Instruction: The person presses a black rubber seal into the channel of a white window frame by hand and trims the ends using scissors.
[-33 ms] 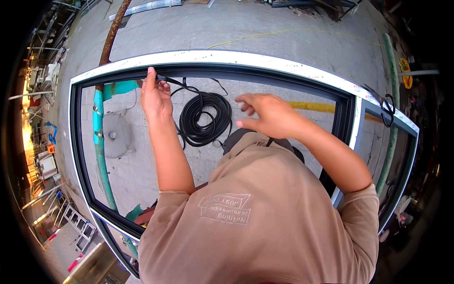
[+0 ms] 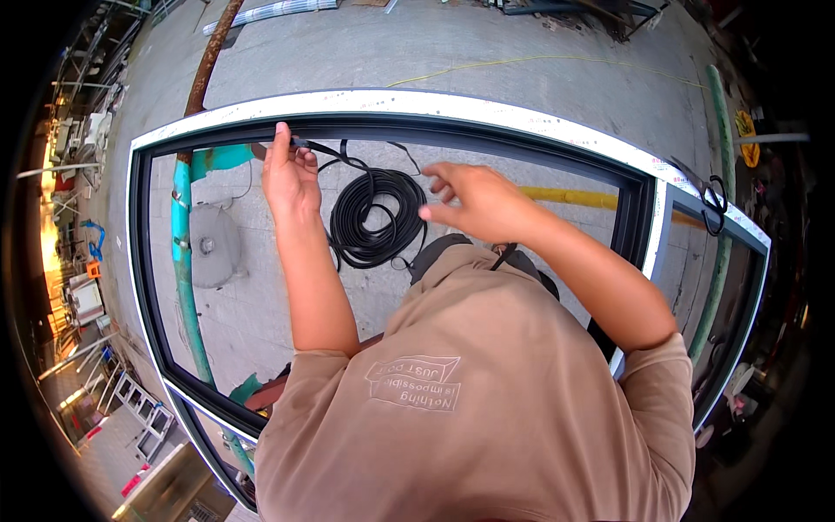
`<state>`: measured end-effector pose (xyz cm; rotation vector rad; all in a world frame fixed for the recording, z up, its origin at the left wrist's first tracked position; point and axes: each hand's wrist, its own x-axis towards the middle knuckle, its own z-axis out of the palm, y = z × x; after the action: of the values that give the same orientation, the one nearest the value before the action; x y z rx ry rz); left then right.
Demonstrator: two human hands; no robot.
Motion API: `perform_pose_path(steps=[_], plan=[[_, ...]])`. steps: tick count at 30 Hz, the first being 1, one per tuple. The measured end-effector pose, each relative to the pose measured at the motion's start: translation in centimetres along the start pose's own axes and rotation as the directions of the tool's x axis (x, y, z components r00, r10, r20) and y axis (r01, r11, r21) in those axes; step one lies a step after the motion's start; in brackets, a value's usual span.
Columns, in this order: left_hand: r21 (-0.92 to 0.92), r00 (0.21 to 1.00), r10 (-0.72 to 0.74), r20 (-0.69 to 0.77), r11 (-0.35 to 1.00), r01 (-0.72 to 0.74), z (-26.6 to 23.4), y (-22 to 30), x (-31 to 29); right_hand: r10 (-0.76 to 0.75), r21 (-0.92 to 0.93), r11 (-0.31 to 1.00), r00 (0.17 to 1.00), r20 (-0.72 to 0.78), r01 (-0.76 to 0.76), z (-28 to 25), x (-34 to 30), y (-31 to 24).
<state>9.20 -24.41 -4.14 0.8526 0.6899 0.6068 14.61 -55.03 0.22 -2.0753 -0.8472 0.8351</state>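
A large window frame with dark inner channels and white printed film lies across supports in front of me. My left hand is at its far rail, left of the middle, fingers curled round a black rubber strip next to the inner channel. That strip runs down to a black coil showing through the opening, over the paving. To the right of the coil hovers my right hand, fingers bent and apart, with nothing visible in it. Black-handled scissors rest on the frame's right corner.
Green pipes run beneath the frame at left and right, with a rusty pipe beyond. A yellow pipe and a round grey base show through the opening. A silver roll lies on the far floor.
My right hand has shifted slightly left, closer to the coil. My left hand stays at the same spot on the far rail.
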Motion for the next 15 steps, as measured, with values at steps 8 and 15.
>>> perform_pose_path(steps=[8, 15], plan=[[-0.089, 0.995, -0.095, 0.02, 0.991, 0.097, 0.1, -0.1, -1.0, -0.193, 0.102, 0.972, 0.969, -0.151, 0.209, 9.6, 11.8, 0.1], [-0.052, 0.997, -0.066, 0.034, 0.996, 0.067, -0.3, 0.0, -0.8, -0.019, 0.731, 0.655, 0.964, 0.266, -0.189, 10.3, 12.0, 0.2]])
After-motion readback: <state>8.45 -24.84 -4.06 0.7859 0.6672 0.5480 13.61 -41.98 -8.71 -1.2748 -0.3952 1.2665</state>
